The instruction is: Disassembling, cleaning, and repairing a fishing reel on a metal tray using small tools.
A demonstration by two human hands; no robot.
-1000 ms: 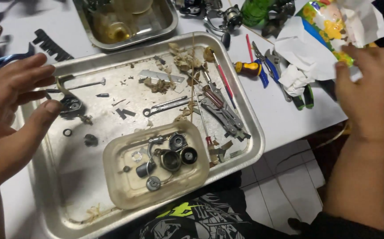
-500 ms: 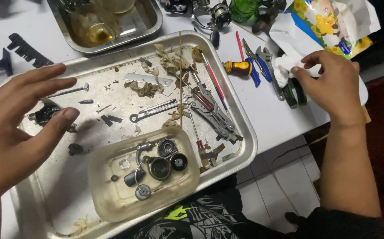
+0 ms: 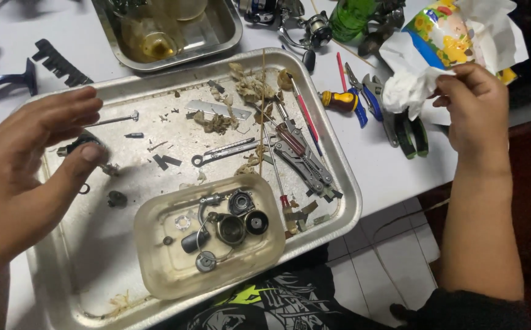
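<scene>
While hovering spread and empty over a small dark reel part in the steel tray, left hand; right hand pinching white tissue from its colourful pack. Between them: one plastic tub, pliers, wrench. White table, tiled floor, two trays.

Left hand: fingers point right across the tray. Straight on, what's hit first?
Likely the thin metal rod just past the left hand fingertips, then the flat metal strip. The hand's height over the tray is unclear.
</scene>
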